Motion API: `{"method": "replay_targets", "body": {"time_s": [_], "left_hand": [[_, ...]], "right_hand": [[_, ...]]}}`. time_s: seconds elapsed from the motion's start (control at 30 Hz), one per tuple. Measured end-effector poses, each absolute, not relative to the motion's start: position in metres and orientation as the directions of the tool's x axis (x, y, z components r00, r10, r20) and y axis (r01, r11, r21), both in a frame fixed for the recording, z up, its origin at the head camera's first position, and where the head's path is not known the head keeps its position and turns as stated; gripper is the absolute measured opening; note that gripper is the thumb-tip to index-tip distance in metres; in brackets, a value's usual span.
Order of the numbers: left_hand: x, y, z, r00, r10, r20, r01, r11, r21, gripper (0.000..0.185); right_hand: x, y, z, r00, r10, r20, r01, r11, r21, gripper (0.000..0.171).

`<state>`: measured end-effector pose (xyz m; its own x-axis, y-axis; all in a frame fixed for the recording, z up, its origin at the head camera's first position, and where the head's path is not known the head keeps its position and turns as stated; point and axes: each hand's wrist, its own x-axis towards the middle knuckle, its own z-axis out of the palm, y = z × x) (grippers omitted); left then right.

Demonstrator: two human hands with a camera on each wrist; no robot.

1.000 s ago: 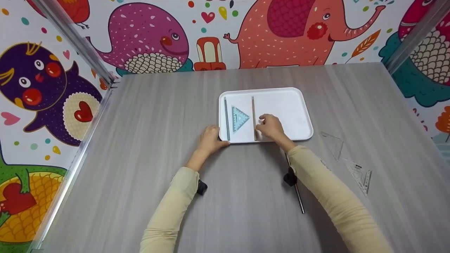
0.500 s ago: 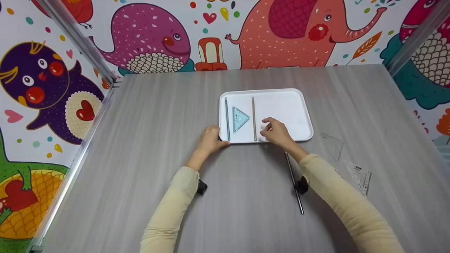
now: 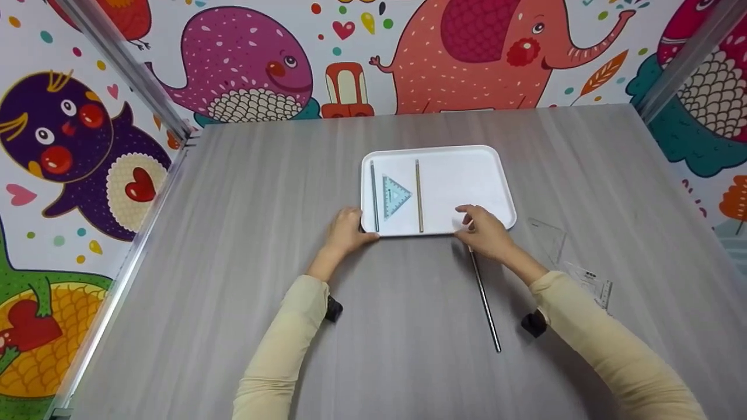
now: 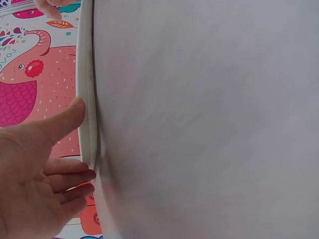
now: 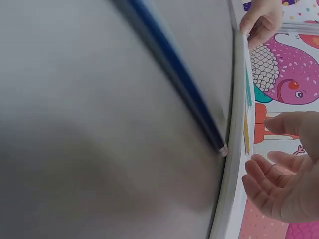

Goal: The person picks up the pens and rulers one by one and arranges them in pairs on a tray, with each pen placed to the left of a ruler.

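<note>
A white tray (image 3: 467, 169) lies on the table with a teal pencil (image 3: 374, 198), a light-blue set square (image 3: 395, 197) and a gold pencil (image 3: 419, 198) in its left half. At its near left corner my left hand (image 3: 345, 230) holds the tray, thumb on the front rim and fingers at the side. My right hand (image 3: 489, 236) is over the near rim, right of the middle, thumb and fingers apart with nothing between them. Below it a dark pencil (image 3: 485, 303), blue in the right wrist view, lies on the table, its eraser end close to the tray.
Two clear set squares, one (image 3: 548, 238) nearer the tray and one (image 3: 590, 283) partly covered by the right sleeve, lie on the table at the right. Printed cartoon walls (image 3: 373, 52) border the table (image 3: 262, 192) at the back and sides.
My right hand has moved away from the gold pencil, to the right and toward me, and now overlaps the tray's near rim. My left hand stays at the corner.
</note>
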<state>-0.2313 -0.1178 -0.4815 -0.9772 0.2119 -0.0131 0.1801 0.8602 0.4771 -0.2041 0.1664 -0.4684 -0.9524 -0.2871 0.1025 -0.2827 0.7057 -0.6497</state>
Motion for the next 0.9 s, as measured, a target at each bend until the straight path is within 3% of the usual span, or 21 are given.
{"method": "replay_targets", "body": {"time_s": [0.37, 0.6, 0.9], "left_hand": [[-0.231, -0.118, -0.481, -0.977, 0.215, -0.005, 0.184, 0.849, 0.495, 0.042], [-0.233, -0.118, -0.482, -0.975, 0.22, -0.021, 0.182, 0.855, 0.486, 0.04], [-0.232, -0.118, -0.483, -0.976, 0.218, -0.014, 0.184, 0.854, 0.486, 0.041]], "right_hand": [[-0.18, 0.179, -0.474, -0.878, -0.391, 0.277, -0.475, 0.783, -0.402, 0.052], [-0.174, 0.186, -0.479, -0.867, -0.426, 0.26, -0.493, 0.812, -0.314, 0.064], [-0.164, 0.198, -0.483, -0.899, -0.391, 0.197, -0.435, 0.844, -0.313, 0.077]]}}
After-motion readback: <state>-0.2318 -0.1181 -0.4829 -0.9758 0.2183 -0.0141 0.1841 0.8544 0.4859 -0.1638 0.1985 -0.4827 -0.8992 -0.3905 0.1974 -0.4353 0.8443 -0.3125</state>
